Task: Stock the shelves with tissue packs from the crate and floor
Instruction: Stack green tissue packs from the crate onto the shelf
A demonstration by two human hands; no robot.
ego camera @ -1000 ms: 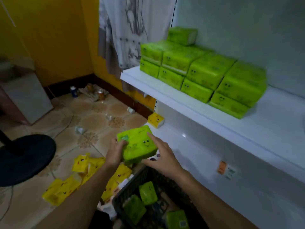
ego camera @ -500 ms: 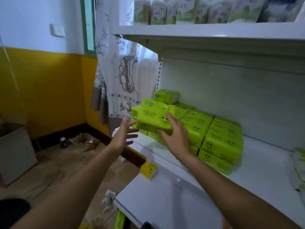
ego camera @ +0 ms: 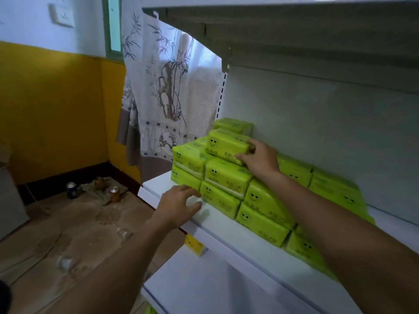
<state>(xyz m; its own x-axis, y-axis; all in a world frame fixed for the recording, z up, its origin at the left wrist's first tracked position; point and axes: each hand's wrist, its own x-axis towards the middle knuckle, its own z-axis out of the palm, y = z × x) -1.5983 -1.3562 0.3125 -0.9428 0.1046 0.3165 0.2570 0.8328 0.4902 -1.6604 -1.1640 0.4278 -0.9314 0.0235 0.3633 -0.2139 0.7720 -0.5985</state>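
Gripping a green tissue pack by its right end, the right hand curls its fingers over the end and tucks its thumb under the front edge. The pack sits tilted on top of the left part of the stack, touching the packs beneath it. The left hand holds nothing; it rests on the front edge of the white middle shelf with its fingers loosely bent, just beside the lowest pack.

An upper shelf hangs overhead and a lower shelf juts out below. To the left are a yellow wall and a white curtain printed with bamboo. The stack of green packs, each with a smiley face, runs two layers high along the middle shelf, and one more pack lies on top at the back. On the floor by the wall lies a rag between a blue can and an orange can. A small yellow pack shows under the shelf edge.
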